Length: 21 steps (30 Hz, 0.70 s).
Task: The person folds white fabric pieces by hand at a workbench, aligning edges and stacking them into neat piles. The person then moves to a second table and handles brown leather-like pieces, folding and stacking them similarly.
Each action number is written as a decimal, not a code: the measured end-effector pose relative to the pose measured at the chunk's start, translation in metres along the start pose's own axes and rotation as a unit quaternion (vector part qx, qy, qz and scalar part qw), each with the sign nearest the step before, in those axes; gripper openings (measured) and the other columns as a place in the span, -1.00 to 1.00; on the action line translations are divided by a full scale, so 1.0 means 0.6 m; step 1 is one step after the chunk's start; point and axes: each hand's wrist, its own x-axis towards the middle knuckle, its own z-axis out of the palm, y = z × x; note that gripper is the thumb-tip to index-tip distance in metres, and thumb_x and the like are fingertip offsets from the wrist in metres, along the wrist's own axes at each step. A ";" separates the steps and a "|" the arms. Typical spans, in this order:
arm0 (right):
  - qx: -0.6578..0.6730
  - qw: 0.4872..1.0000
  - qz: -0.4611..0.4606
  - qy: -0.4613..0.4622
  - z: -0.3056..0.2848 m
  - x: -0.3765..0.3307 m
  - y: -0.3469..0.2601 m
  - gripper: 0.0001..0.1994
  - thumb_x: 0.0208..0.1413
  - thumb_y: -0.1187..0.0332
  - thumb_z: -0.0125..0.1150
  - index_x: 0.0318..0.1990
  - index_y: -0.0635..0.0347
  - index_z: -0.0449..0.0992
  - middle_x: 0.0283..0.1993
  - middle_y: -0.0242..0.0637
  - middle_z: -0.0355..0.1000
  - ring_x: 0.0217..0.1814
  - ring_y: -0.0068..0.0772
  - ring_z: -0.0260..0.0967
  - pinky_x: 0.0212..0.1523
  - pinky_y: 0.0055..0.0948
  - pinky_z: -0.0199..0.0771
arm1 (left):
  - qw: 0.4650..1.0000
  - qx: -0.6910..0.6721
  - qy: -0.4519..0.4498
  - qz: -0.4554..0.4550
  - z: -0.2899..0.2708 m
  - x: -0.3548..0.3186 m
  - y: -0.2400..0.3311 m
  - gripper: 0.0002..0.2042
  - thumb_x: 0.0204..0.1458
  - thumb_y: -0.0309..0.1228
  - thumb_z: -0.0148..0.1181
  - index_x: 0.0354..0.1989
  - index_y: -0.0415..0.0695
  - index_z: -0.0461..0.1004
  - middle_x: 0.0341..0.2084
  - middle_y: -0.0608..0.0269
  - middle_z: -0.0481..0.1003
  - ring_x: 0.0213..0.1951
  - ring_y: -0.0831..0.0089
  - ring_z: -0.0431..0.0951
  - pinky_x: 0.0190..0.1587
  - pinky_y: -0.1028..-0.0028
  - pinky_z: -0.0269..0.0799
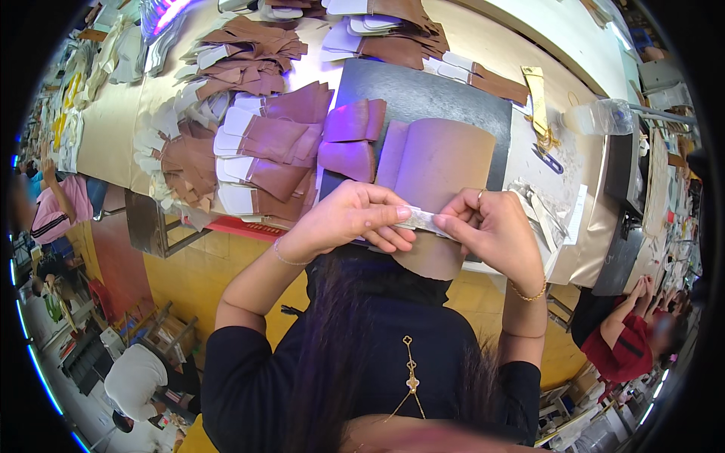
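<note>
My left hand (361, 218) and my right hand (487, 226) meet in front of me, each pinching a small white strip (417, 218) between thumb and fingers. The strip lies across a tan curved sheet (445, 162) whose lower part shows below my hands. What else my fingertips cover is hidden. Under the sheet is a dark board (461, 92) on the table. Beside the sheet, just beyond my left hand, two stacked brown leather pieces (349, 140) lie on the board.
Stacks of brown leather pieces with white ends (260, 143) fill the table's left and back. To the right are a yellow strip (536, 102), small thread snips (548, 159), a clear plastic bottle (600, 118) and pale scraps (540, 215). Other people (623, 332) sit farther off on both sides.
</note>
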 end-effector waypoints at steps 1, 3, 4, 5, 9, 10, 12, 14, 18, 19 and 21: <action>-0.001 1.000 -0.002 0.001 0.000 0.000 0.000 -0.83 0.03 0.38 0.32 -0.45 0.32 0.55 -0.65 -0.40 0.45 -0.69 -0.71 0.37 -0.64 -0.68 0.30 | 1.000 -0.001 0.002 0.000 0.000 0.001 -0.001 -0.73 0.20 -0.38 0.08 -0.11 -0.39 0.46 -0.33 -0.05 0.58 -0.33 0.31 0.66 -0.29 0.50 0.62; -0.008 1.000 -0.002 0.002 0.000 -0.001 0.002 -0.82 0.02 0.36 0.32 -0.44 0.33 0.56 -0.64 -0.34 0.46 -0.67 -0.64 0.40 -0.60 -0.64 0.33 | 1.000 0.009 0.009 -0.001 0.001 0.003 -0.003 -0.77 0.18 -0.42 0.09 -0.13 -0.38 0.47 -0.34 -0.04 0.59 -0.33 0.33 0.66 -0.29 0.50 0.61; -0.012 1.000 -0.001 0.002 0.000 -0.003 0.004 -0.81 0.02 0.34 0.32 -0.42 0.33 0.57 -0.64 -0.29 0.46 -0.65 -0.56 0.43 -0.57 -0.60 0.37 | 1.000 0.001 0.006 0.002 0.002 0.004 -0.004 -0.77 0.18 -0.43 0.10 -0.13 -0.38 0.47 -0.34 -0.03 0.59 -0.33 0.33 0.66 -0.29 0.50 0.62; -0.007 1.000 -0.021 0.005 -0.001 -0.005 0.006 -0.79 0.01 0.32 0.32 -0.41 0.33 0.58 -0.64 -0.23 0.47 -0.62 -0.49 0.46 -0.54 -0.56 0.40 | 1.000 0.000 0.006 0.001 0.002 0.006 -0.005 -0.78 0.18 -0.43 0.11 -0.14 -0.37 0.47 -0.35 -0.03 0.59 -0.33 0.33 0.66 -0.29 0.50 0.62; 0.004 0.999 -0.038 0.031 -0.006 -0.019 0.022 -0.81 -0.02 0.33 0.35 -0.38 0.32 0.58 -0.55 -0.22 0.51 -0.52 -0.46 0.49 -0.45 -0.56 0.44 | 1.000 -0.006 0.010 -0.006 0.001 0.010 -0.007 -0.78 0.17 -0.44 0.12 -0.15 -0.38 0.47 -0.36 -0.04 0.59 -0.33 0.31 0.66 -0.30 0.50 0.62; 0.016 0.998 -0.045 0.041 -0.008 -0.022 0.027 -0.81 -0.02 0.34 0.35 -0.38 0.31 0.58 -0.53 -0.22 0.52 -0.50 -0.46 0.50 -0.43 -0.56 0.45 | 1.000 -0.011 0.010 -0.007 0.000 0.011 -0.008 -0.78 0.17 -0.44 0.12 -0.15 -0.39 0.47 -0.35 -0.06 0.59 -0.33 0.31 0.66 -0.30 0.50 0.62; 0.035 0.997 -0.052 0.049 -0.009 -0.026 0.036 -0.82 -0.03 0.35 0.36 -0.37 0.30 0.59 -0.50 -0.22 0.53 -0.48 -0.47 0.51 -0.41 -0.56 0.45 | 1.000 -0.013 0.013 -0.015 -0.002 0.011 -0.009 -0.78 0.16 -0.45 0.12 -0.15 -0.40 0.46 -0.34 -0.08 0.59 -0.32 0.29 0.66 -0.30 0.50 0.63; 0.047 0.997 -0.041 0.044 -0.010 -0.026 0.043 -0.83 -0.03 0.36 0.36 -0.37 0.29 0.59 -0.48 -0.23 0.54 -0.47 -0.49 0.51 -0.41 -0.56 0.45 | 1.000 -0.011 0.013 -0.010 -0.004 0.011 -0.010 -0.78 0.16 -0.47 0.12 -0.14 -0.42 0.45 -0.33 -0.10 0.58 -0.32 0.28 0.66 -0.30 0.50 0.63; 0.044 0.998 -0.036 0.030 -0.013 -0.026 0.047 -0.86 0.00 0.44 0.35 -0.38 0.35 0.56 -0.48 -0.39 0.49 -0.43 -0.69 0.37 -0.36 -0.64 0.40 | 1.000 -0.012 0.018 -0.007 -0.005 0.009 -0.015 -0.79 0.16 -0.50 0.12 -0.13 -0.42 0.45 -0.31 -0.13 0.58 -0.30 0.26 0.66 -0.28 0.50 0.64; 0.044 0.998 -0.035 0.029 -0.012 -0.025 0.046 -0.87 0.00 0.45 0.35 -0.38 0.35 0.56 -0.48 -0.39 0.48 -0.44 -0.69 0.37 -0.37 -0.64 0.39 | 1.000 -0.020 0.015 -0.003 -0.005 0.009 -0.016 -0.79 0.15 -0.50 0.12 -0.13 -0.42 0.45 -0.31 -0.13 0.58 -0.30 0.26 0.66 -0.28 0.50 0.64; 0.040 0.998 -0.036 0.030 -0.012 -0.024 0.043 -0.87 0.00 0.45 0.34 -0.39 0.34 0.56 -0.49 -0.39 0.48 -0.45 -0.69 0.36 -0.38 -0.64 0.38 | 0.999 -0.027 0.017 -0.001 -0.005 0.007 -0.019 -0.79 0.14 -0.51 0.13 -0.13 -0.42 0.45 -0.30 -0.14 0.58 -0.30 0.25 0.66 -0.28 0.50 0.64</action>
